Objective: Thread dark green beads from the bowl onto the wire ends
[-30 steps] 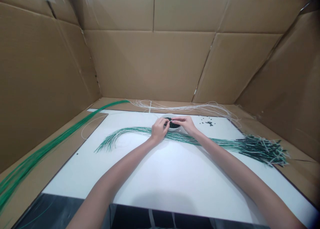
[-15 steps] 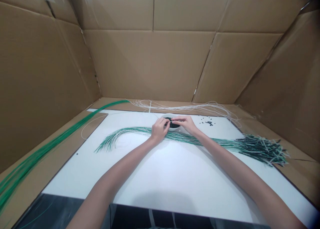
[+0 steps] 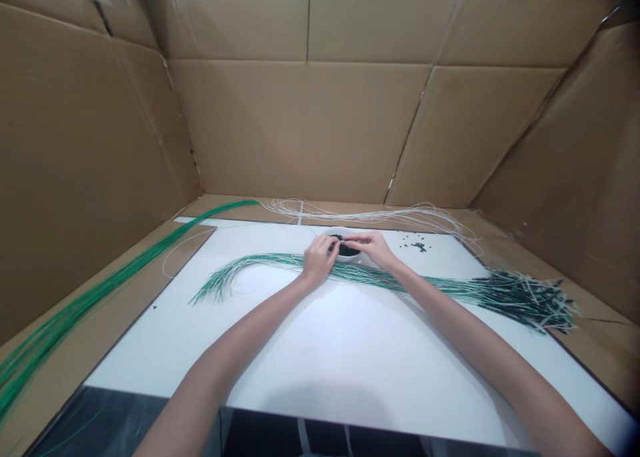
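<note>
Over a white bowl (image 3: 349,258) heaped with small black beads (image 3: 350,250), my two hands meet fingertip to fingertip. My left hand (image 3: 319,256) is closed in a pinch, and a thin pale strand (image 3: 343,243) shows as a sliver at its fingertips. From the other side, my right hand (image 3: 373,246) pinches at that same sliver, its fingers stretched leftward. Whether a bead sits between the fingertips is too small to tell. Beneath both wrists runs a long bundle of green and white strands (image 3: 280,260), its right end thick with black pieces (image 3: 525,299).
Loose black beads (image 3: 419,246) lie right of the bowl on the white board (image 3: 320,350). Green strands (image 3: 125,270) run along the left side. White strands (image 3: 360,214) lie along the back. Cardboard walls (image 3: 300,124) enclose the board on three sides.
My hands stay over the bowl with almost no movement. A hint of green at the fingertips now looks pale. Everything else lies as before.
</note>
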The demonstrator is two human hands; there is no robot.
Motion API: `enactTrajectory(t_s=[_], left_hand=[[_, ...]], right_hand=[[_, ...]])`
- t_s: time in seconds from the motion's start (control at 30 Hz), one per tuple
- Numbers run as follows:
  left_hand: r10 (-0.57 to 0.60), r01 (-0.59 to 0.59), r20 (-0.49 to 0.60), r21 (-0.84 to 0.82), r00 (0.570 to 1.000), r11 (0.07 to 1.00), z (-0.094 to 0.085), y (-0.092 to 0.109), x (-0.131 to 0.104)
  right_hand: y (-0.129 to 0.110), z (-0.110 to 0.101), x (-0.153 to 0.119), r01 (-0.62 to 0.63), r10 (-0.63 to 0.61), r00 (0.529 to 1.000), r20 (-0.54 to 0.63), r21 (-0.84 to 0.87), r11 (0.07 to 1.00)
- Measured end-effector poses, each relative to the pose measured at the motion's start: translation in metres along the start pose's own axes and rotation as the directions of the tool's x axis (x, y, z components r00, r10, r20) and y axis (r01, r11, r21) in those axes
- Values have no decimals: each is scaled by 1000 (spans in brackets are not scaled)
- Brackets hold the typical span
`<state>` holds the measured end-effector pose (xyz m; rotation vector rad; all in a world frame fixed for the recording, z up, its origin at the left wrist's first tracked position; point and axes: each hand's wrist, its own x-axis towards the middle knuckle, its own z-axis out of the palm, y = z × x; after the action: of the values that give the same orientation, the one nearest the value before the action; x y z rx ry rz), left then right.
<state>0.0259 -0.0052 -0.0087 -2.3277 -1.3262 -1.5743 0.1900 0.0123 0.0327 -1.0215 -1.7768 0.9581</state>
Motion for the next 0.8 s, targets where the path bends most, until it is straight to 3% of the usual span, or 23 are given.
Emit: enactTrajectory(t_s=[0.8], left_hand=[[23, -23, 9, -14, 1000, 1000, -1, 2, 0]], right_hand=[[2, 2, 2, 5, -1, 998, -57, 72, 997]])
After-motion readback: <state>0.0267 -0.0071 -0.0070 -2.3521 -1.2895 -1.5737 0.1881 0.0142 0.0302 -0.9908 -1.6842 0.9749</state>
